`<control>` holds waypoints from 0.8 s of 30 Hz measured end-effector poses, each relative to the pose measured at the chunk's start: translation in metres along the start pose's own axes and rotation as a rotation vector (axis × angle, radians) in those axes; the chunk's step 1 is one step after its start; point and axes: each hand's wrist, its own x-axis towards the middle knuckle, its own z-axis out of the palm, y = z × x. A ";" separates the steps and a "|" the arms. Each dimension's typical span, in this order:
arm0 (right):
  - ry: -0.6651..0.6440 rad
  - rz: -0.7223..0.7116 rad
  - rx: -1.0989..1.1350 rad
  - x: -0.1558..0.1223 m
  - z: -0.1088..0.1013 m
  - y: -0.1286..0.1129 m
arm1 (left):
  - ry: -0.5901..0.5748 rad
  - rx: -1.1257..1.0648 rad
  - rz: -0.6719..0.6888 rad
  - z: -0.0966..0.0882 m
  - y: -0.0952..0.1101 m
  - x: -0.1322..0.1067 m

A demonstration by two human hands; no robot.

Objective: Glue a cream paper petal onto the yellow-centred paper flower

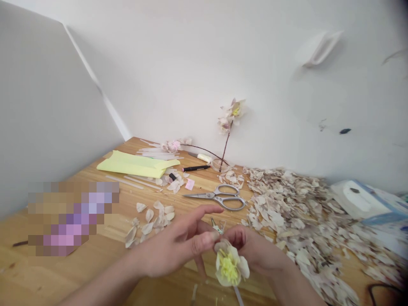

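White walls (197,63) (evenly lit) meet a wooden table (105,229).

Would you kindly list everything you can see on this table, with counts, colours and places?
paper flower: one, cream petals with a yellow centre, near edge, between both hands
scissors: one pair, silver, table middle, blades shut
petal heap: one large pile, pale beige, right half of the table
loose petals: about a dozen, off-white, left of the hands
yellow paper: one folded sheet, far left
black pen: one, beside the yellow paper
flower sprig: one, pale pink, standing against the wall
tissue box: one, white and blue, far right
table: one, light wood
left hand: one, fingertips on the flower
right hand: one, holding the flower from behind
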 end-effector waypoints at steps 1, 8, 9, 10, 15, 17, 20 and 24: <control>0.011 -0.006 0.017 0.000 0.001 -0.001 | 0.004 -0.012 -0.002 0.000 0.000 0.001; 0.037 -0.021 0.097 0.002 0.004 -0.003 | 0.033 -0.030 0.009 -0.002 -0.004 0.005; 0.038 -0.021 0.101 0.003 0.004 -0.003 | 0.044 -0.022 0.013 -0.001 -0.004 0.005; 0.040 -0.021 0.105 0.003 0.005 -0.003 | 0.060 -0.010 0.015 -0.001 -0.003 0.004; 0.038 -0.033 0.126 0.004 0.006 -0.004 | 0.108 0.043 0.034 0.002 -0.003 0.000; 0.033 -0.041 0.135 0.004 0.007 -0.004 | 0.109 0.071 0.036 0.003 -0.004 -0.001; 0.036 -0.039 0.141 0.005 0.007 -0.004 | 0.142 0.111 0.011 0.005 -0.003 -0.002; 0.059 -0.025 0.137 0.005 0.004 -0.002 | 0.195 0.096 -0.024 0.011 0.003 -0.001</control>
